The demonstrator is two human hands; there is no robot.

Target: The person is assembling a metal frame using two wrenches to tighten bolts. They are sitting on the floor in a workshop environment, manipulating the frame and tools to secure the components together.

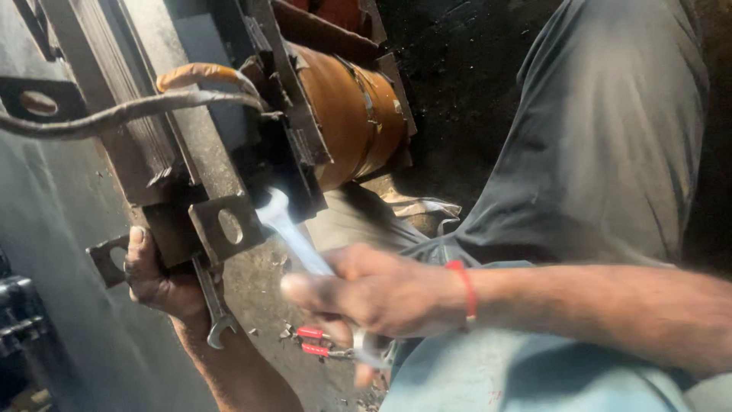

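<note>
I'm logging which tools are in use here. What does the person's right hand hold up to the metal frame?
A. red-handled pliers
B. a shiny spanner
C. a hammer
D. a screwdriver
B: the right hand grips a shiny spanner, its head up against the metal frame beside the orange-wrapped coil.

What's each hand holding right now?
Left hand: closed on a dark spanner under the bracket.
Right hand: closed on a shiny spanner.
</note>
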